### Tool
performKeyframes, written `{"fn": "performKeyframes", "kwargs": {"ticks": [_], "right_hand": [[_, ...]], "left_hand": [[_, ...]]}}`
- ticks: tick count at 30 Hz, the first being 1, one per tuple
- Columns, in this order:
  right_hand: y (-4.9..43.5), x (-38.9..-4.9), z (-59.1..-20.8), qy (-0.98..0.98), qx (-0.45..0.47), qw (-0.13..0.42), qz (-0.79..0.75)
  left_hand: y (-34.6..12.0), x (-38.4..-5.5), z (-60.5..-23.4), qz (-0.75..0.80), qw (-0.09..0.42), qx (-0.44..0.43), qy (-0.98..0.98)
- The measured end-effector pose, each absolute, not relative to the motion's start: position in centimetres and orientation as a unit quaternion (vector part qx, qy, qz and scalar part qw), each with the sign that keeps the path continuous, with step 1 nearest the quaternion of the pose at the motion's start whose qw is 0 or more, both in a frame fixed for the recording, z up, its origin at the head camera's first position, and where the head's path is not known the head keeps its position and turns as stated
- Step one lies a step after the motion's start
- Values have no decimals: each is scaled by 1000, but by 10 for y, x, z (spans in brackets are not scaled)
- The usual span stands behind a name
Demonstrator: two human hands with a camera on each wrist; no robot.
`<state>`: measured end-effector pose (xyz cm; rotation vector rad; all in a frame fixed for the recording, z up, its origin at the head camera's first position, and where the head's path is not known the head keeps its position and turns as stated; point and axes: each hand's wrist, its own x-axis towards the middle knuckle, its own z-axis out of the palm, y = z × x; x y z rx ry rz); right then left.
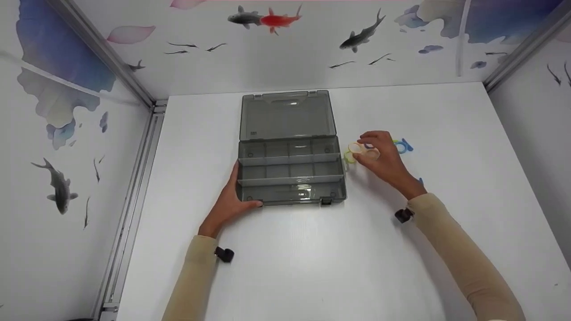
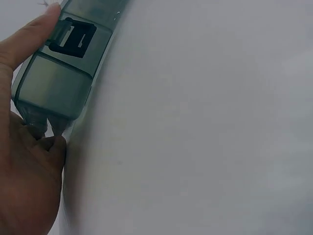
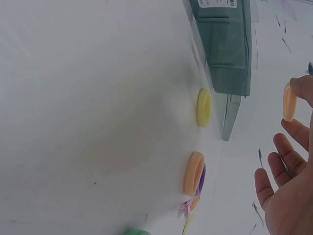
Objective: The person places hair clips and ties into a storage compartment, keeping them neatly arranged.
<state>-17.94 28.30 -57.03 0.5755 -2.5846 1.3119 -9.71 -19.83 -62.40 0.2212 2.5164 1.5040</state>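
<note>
A grey see-through plastic storage box lies on the table with its lid folded back. My left hand holds the box at its near left corner, thumb along the front by a latch and fingers at the left side. Right of the box, my right hand pinches a peach hair tie between thumb and index finger, the other fingers loosely bent. Beneath and around this hand lie more ring-shaped hair ties: a yellow one beside the box, and an orange one leaning over a purple one.
Dividers split the box into three long rows. A blue piece lies beyond the right hand, partly hidden by it. Part of a green piece shows at the right wrist view's lower edge. Fish-printed panels enclose the white table.
</note>
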Motion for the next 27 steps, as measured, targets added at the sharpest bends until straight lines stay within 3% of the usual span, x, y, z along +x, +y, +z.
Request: {"fn": "performKeyframes", "kwargs": {"ticks": [27], "right_hand": [[223, -213, -560, -885, 252, 1, 391]], "left_hand": [[-184, -97, -631, 530, 57, 76, 843]]}}
